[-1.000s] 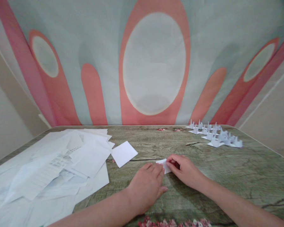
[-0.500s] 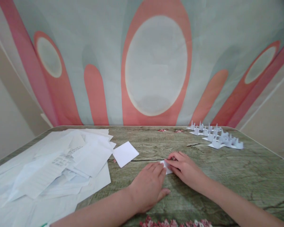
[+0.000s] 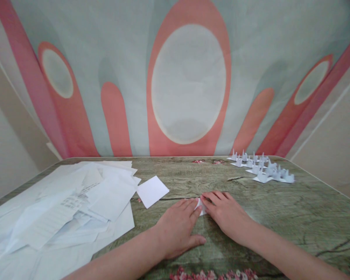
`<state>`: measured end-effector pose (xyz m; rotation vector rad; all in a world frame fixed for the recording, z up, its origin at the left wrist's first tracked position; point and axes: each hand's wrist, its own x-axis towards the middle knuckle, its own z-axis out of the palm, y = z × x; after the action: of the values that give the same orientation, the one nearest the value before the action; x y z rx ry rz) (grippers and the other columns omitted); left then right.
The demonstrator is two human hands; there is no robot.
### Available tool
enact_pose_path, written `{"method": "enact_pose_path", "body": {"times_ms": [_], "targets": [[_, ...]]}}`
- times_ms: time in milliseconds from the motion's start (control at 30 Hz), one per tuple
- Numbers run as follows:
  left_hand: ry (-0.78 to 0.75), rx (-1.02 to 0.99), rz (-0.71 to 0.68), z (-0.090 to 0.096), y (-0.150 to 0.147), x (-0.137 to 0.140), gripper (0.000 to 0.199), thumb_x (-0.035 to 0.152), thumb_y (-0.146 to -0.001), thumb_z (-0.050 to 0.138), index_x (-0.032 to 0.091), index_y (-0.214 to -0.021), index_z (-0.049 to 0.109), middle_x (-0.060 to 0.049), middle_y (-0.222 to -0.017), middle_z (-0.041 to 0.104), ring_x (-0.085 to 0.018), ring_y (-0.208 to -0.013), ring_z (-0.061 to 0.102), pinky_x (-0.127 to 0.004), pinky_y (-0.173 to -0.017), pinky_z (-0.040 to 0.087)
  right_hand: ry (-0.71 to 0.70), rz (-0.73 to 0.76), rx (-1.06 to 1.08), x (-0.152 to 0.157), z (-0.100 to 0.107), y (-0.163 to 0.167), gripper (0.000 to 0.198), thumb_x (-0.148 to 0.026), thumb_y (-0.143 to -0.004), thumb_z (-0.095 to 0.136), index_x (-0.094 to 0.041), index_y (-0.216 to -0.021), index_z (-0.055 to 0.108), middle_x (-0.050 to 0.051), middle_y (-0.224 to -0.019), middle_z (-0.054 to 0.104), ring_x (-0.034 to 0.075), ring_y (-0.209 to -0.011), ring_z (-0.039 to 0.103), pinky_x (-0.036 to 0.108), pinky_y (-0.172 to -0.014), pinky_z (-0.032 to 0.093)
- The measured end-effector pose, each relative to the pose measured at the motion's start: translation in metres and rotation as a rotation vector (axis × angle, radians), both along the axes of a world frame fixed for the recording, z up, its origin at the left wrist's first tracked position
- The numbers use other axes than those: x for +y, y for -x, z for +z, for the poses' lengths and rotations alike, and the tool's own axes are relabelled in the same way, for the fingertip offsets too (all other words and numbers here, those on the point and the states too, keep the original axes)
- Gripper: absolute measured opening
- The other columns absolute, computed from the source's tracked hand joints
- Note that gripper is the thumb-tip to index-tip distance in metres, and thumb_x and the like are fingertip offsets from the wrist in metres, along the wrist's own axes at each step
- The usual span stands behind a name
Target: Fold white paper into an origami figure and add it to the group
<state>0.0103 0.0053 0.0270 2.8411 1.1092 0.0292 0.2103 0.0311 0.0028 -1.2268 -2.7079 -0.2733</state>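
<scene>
A small folded piece of white paper (image 3: 202, 210) lies on the wooden-patterned tabletop between my hands, mostly covered by fingers. My left hand (image 3: 179, 225) rests flat with its fingertips on the paper's left side, the thumb stretched apart on the table. At the paper's upper right edge, the thumb and index finger of my right hand (image 3: 226, 212) come together in a pinch. Its other fingers curve above. A white paper square (image 3: 153, 191), apparently a small stack, sits up and left of my left hand, touching nothing I hold.
A wide, messy heap of white paper sheets (image 3: 111, 194), some printed, covers the left of the table (image 3: 280, 217). Several small folded white paper figures with upright points (image 3: 270, 169) stand in rows at the back right. A patterned backdrop (image 3: 189, 85) hangs behind.
My right hand has turned flatter over the paper, its fingers drawn closer to the upper edge. My left hand stays pressed on it. The whole view has shifted slightly.
</scene>
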Motion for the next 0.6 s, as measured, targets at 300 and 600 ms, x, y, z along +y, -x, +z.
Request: {"method": "enact_pose_path", "body": {"times_ms": [300, 600], "targets": [[0.021, 0.026, -0.015, 0.009, 0.009, -0.004, 0.058, 0.056, -0.085, 0.036, 0.019, -0.13, 0.04, -0.013, -0.139, 0.036, -0.027, -0.127, 0.032, -0.043, -0.105, 0.023, 0.198, 0.067, 0.031, 0.016, 0.007, -0.02, 0.035, -0.017, -0.086, 0.045, -0.024, -0.12, 0.051, 0.006, -0.123, 0.053, 0.024, -0.106, 0.048, 0.041, -0.085, 0.041], [-0.014, 0.012, -0.005, 0.005, 0.009, -0.006, 0.062, 0.057, -0.085, 0.034, 0.012, -0.127, 0.042, -0.018, -0.139, 0.034, -0.029, -0.128, 0.03, -0.04, -0.104, 0.024, 0.374, 0.204, 0.209, 0.028, 0.016, -0.034, 0.04, -0.033, -0.083, 0.055, -0.025, -0.122, 0.051, 0.006, -0.122, 0.054, 0.021, -0.109, 0.048, 0.037, -0.094, 0.037]]}}
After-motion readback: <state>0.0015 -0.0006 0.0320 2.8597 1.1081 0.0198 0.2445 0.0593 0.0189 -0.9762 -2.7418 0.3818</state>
